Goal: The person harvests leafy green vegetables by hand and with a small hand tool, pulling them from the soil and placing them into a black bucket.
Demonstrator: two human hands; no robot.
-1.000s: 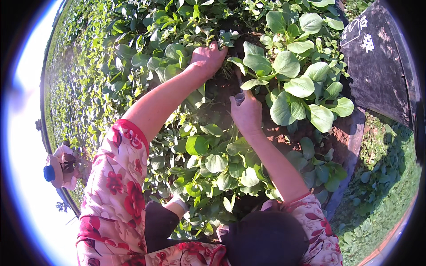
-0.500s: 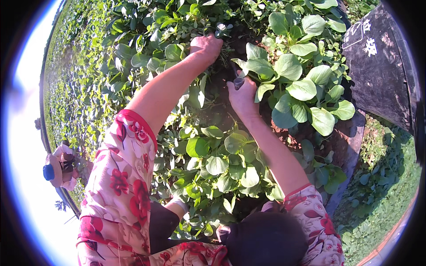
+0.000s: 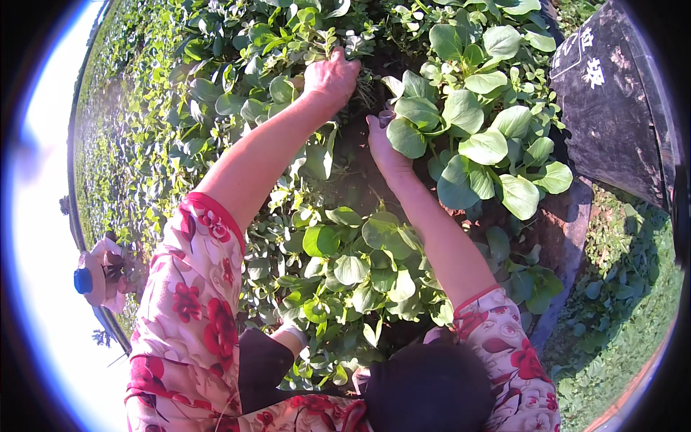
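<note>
A sunlit field (image 3: 108,180) of dense greenery spreads outdoors, its far edge curving against bright sky. A black sheet (image 3: 612,108) bearing white writing borders the upper right. A dark strip (image 3: 565,237) edges the planted bed. The broad-leaved plant (image 3: 486,146) stands beside the right hand (image 3: 389,147). Bare soil (image 3: 351,147) opens between the hands. The left hand (image 3: 332,81) is closed around low stems (image 3: 317,47); the right, partly leaf-covered, curls around a grey tubular handle (image 3: 386,115).
</note>
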